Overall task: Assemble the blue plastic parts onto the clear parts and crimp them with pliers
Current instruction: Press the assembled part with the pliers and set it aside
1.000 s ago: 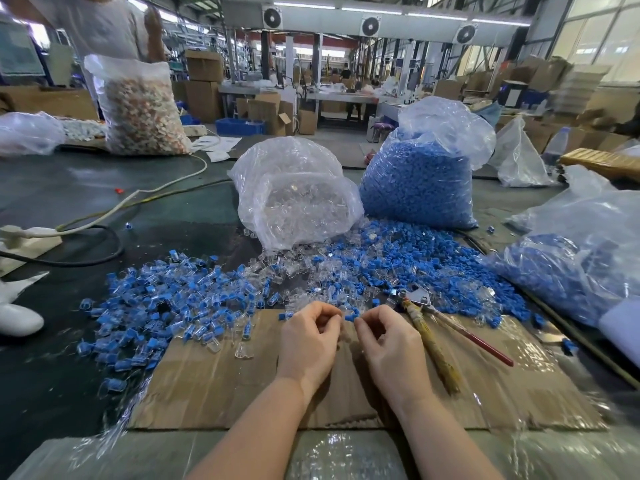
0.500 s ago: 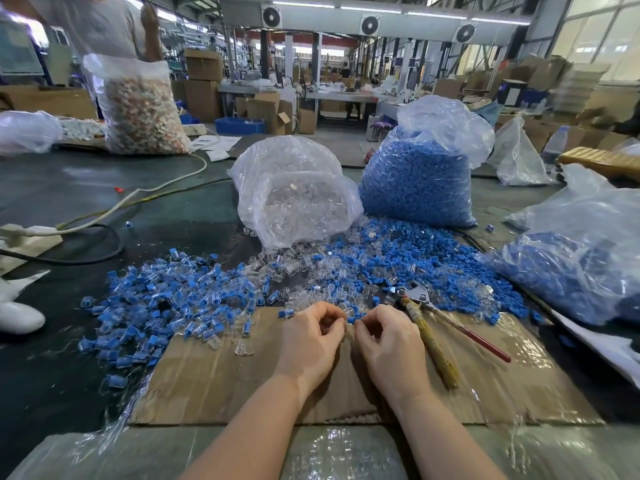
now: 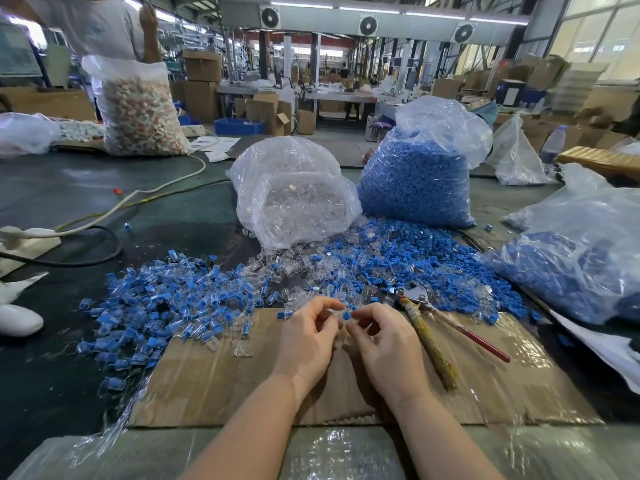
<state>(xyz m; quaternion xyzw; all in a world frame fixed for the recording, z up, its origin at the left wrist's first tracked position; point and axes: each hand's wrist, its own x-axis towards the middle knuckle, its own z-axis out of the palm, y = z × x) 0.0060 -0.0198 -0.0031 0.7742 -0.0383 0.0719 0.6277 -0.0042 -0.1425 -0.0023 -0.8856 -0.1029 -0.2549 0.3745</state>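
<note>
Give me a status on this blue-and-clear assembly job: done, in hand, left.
Done: a pile of joined blue-and-clear pieces lies at left. In hand: the right hand pinches a blue part against a clear part, hard to make out, in the left hand; the pliers lie untouched. Left: loose parts and full bags of clear and blue.

hands now parted; blue part exposed

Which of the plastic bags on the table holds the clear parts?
The middle bag, just left of the upright bag of blue parts. Its contents are see-through; the far-left bag holds pale mixed pieces.
</note>
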